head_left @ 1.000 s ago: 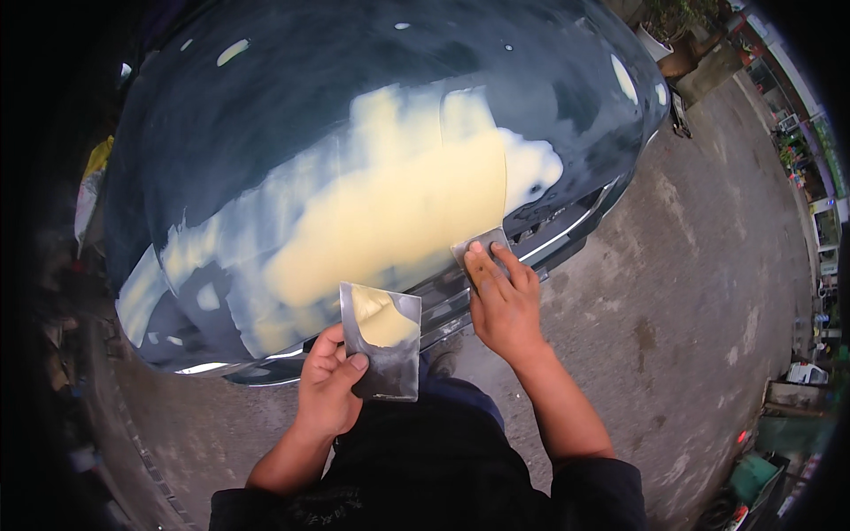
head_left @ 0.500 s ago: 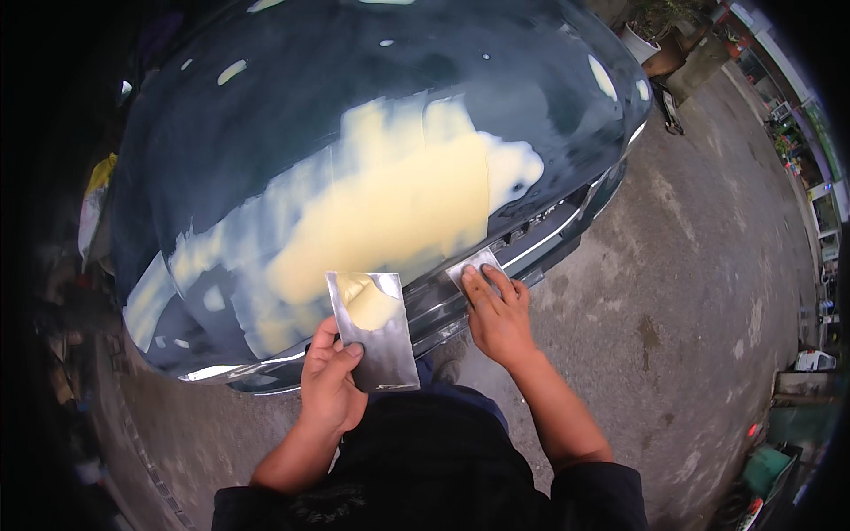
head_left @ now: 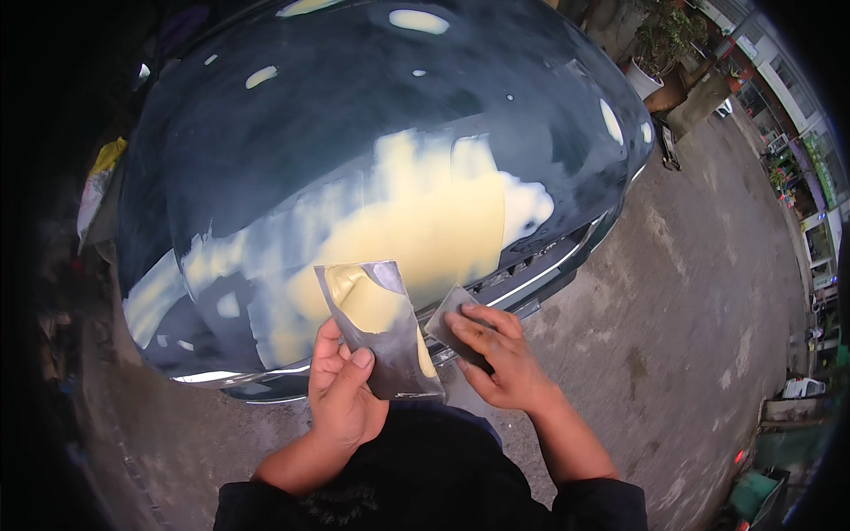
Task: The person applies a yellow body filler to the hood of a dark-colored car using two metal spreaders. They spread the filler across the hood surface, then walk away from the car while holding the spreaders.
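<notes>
1 head-worn fisheye view, downward

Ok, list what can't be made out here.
Head view:
Left hand: some fingertips, hidden behind the flat grey rectangular plate.
That plate's back: turned away from view.
Small grey rectangular spreader: part covered by the right hand.
Glossy dark car body: far end cut off by the top edge.
</notes>
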`<action>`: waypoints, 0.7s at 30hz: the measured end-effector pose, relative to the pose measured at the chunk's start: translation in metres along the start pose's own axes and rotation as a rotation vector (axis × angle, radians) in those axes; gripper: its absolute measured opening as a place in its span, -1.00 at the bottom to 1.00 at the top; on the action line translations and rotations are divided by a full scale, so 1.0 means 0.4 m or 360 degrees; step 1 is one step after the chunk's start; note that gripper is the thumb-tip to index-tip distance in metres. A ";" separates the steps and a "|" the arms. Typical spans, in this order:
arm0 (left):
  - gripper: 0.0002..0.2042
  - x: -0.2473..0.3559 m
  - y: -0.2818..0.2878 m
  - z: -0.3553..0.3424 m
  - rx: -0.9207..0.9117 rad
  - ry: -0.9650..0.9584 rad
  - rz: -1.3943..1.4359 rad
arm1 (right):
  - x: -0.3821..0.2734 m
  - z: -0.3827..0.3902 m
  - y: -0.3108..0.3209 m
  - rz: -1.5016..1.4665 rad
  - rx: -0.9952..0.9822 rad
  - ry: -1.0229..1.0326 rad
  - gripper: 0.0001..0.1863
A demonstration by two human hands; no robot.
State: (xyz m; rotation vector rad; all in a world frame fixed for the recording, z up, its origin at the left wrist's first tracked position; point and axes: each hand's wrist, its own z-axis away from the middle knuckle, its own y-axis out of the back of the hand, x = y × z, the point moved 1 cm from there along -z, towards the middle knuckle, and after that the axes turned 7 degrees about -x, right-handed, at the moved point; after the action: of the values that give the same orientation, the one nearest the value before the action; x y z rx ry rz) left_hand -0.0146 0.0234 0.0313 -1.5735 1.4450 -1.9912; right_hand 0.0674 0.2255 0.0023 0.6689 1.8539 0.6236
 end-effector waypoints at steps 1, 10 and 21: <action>-0.55 0.007 -0.001 0.002 -0.0038 -0.0064 -0.0042 | 0.014 -0.034 0.023 0.0208 0.0014 -0.0130 -0.36; -0.55 0.017 0.069 0.008 0.0084 0.0039 -0.0085 | 0.198 -0.375 0.238 0.0753 0.0088 -0.0766 -0.43; -0.58 0.007 0.108 0.012 0.0120 0.0069 -0.0042 | 0.100 -0.436 0.174 0.0879 -0.0259 -0.0641 -0.43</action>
State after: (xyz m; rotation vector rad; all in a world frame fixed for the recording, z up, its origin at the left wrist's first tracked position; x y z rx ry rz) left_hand -0.0281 -0.0023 -0.0010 -1.5354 1.3543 -2.0816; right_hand -0.0967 0.2826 0.0837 1.1194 1.2288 0.9062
